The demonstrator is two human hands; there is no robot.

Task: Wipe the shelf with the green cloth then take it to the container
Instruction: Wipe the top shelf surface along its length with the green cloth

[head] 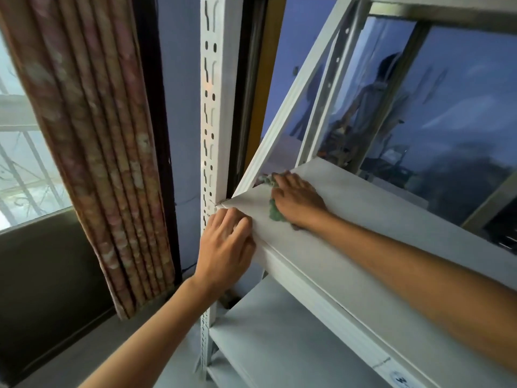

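Right hand (298,198) is pressing the green cloth (275,214) flat onto the white shelf board (363,219), at the far-left corner by the diagonal brace (293,93). Fingers are lying spread over the cloth, palm down; cloth is bunched under the palm, green showing only at the fingertips and heel.

Left hand (226,242) is gripping the front-left corner of the board, fingers curled over the edge, next to the slotted upright (210,107). Looks like it's bracing the rack.

Step in hand, my read: wiping, corner pass. To do it well:
- keep pressure even and drag the cloth out of the corner along the board, rather than pushing dust into the brace joint
- spread the cloth; bunched up, it's covering little
- keep bracing; the rack looks light

Container isn't in view. Patterned curtain (92,135) is hanging left of the upright, clear of the work.
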